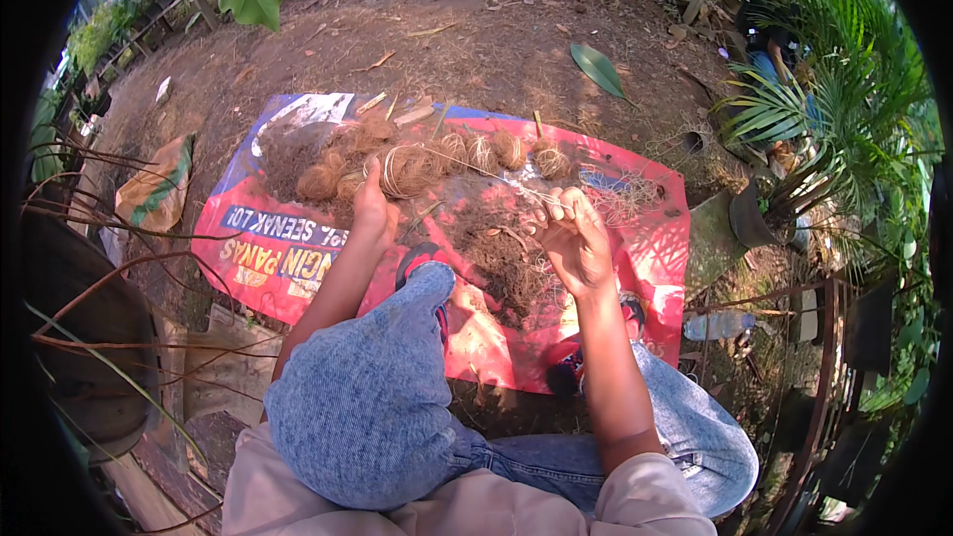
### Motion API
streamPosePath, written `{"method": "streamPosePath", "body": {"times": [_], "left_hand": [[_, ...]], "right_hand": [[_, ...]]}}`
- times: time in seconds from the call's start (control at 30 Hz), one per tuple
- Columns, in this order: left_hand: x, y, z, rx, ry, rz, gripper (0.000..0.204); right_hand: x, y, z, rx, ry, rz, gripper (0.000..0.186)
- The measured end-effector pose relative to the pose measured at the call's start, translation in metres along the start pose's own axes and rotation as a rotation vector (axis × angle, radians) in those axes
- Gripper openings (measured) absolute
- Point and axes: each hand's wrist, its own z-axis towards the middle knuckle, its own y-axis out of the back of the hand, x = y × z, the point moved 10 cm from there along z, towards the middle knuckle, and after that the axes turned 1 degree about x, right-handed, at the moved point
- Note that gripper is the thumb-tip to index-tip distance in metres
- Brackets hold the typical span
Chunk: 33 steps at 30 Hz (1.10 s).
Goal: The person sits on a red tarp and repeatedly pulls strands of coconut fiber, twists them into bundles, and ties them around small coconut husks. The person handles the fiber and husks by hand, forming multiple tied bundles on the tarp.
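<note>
My left hand (pixel 374 210) is closed around the near-left side of a brown fibre ball (pixel 409 173) bound with pale string. From that ball a string (pixel 465 163) runs to the right, stretched nearly straight. At its other end my right hand (pixel 576 238) pinches the string, fingers curled and raised above the sheet. Several similar wrapped fibre balls (pixel 509 150) sit in a row just beyond, two with short sticks upright by them. More brown balls (pixel 318 182) lie left of the held one, partly in loose fibre. A heap of dark soil (pixel 504 268) lies between my hands and feet.
A red and blue printed plastic sheet (pixel 650 248) covers the ground under everything. Loose pale strings (pixel 630 197) are piled at its right. A plastic bottle (pixel 720 325) and a potted palm (pixel 759 215) stand or lie further right. Thin bare branches (pixel 129 268) reach in from the left.
</note>
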Motion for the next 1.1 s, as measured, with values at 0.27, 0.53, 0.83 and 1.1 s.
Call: {"method": "streamPosePath", "body": {"times": [0.27,0.53,0.83,1.1], "left_hand": [[-0.01,0.047,0.014,-0.109,-0.048,-0.01,0.055],[-0.049,0.051,0.027,-0.072,-0.172,-0.146,0.048],[-0.072,0.028,0.058,-0.165,-0.226,-0.249,0.042],[-0.035,-0.057,0.033,0.097,-0.037,-0.213,0.041]], "right_hand": [[0.025,0.034,-0.005,-0.228,-0.085,-0.127,0.019],[0.045,0.078,-0.009,-0.301,-0.102,-1.348,0.017],[0.009,0.092,-0.021,-0.261,-0.396,-0.717,0.031],[-0.131,0.073,-0.054,0.038,-0.741,-0.359,0.032]]}}
